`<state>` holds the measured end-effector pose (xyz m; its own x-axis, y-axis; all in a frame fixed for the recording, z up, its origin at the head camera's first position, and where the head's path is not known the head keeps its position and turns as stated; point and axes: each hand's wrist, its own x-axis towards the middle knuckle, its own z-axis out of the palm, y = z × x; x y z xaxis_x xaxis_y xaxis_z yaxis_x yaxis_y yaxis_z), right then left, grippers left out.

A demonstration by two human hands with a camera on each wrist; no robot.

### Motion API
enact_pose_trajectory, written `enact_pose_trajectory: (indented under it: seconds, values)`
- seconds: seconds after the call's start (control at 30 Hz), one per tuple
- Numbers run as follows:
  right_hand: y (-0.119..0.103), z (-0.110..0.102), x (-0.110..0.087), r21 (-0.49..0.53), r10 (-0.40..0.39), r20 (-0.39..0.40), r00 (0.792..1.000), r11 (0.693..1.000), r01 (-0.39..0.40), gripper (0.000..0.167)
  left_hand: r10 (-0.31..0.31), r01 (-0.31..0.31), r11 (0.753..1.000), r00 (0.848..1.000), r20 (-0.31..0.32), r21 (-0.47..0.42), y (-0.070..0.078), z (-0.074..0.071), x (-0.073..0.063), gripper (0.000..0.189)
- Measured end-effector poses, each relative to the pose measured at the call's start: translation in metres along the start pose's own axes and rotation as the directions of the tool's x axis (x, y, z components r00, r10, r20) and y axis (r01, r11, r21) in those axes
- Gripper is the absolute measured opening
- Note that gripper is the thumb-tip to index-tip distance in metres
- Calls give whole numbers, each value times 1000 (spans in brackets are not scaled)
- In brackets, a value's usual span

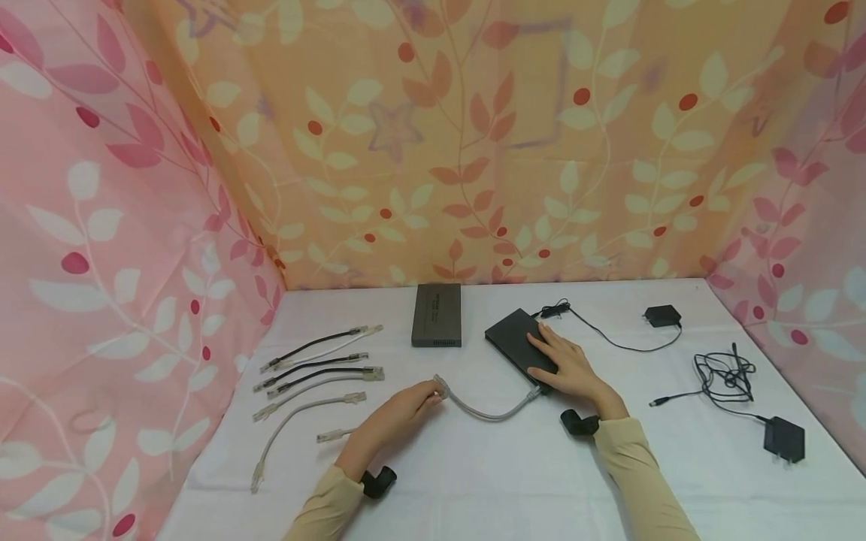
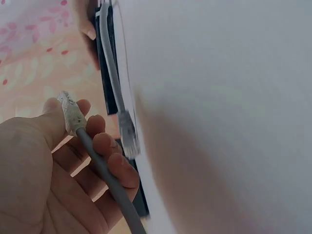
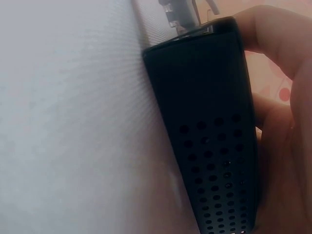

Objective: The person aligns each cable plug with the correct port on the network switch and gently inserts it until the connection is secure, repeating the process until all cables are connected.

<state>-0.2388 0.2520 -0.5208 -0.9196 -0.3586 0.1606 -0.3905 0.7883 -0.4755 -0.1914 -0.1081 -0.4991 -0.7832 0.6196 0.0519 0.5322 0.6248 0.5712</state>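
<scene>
My left hand [image 1: 399,413] pinches the clear plug [image 2: 72,113] of a grey network cable [image 2: 109,183] between thumb and fingers. Its cable runs down across the curled fingers in the left wrist view. Beside it, a second grey network cable [image 1: 490,417] has a loose plug [image 2: 128,139]; its other end sits at the near end of a black network box [image 1: 517,346]. Spread over that box's top is my right hand [image 1: 575,368], fingers fairly straight. The right wrist view shows the box's perforated side [image 3: 209,161] and a clear plug [image 3: 183,14] at its end.
Several black and grey network cables [image 1: 304,406] lie to the left. A second dark box [image 1: 436,315] stands at the back. On the right are two black power adapters, one behind [image 1: 663,315] and one nearer [image 1: 785,439], with a coiled cord [image 1: 724,378].
</scene>
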Motion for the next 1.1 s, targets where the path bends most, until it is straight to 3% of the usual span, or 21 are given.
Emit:
enact_pose_trajectory:
  seconds: [0.13, 0.37, 0.67, 1.1]
  values:
    - [0, 0, 0, 3, 0, -2, 1000, 1000, 0, 71, 10, -10, 1000, 1000, -3, 18, 4, 6, 10, 27]
    - [0, 1, 0, 8, 2, 1, 1000, 1000, -2, 72, -54, 54, 998, 998, 11, -7, 15, 14, 25, 29]
    - [-1, -1, 0, 17, 6, 4, 1000, 1000, -6, 72, -81, 81, 997, 997, -14, -16, 26, 27, 50, 30]
    - [-2, -1, 1, 2, 18, 11, 1000, 1000, -18, 72, -25, 23, 998, 999, -48, -54, 45, 38, 77, 29]
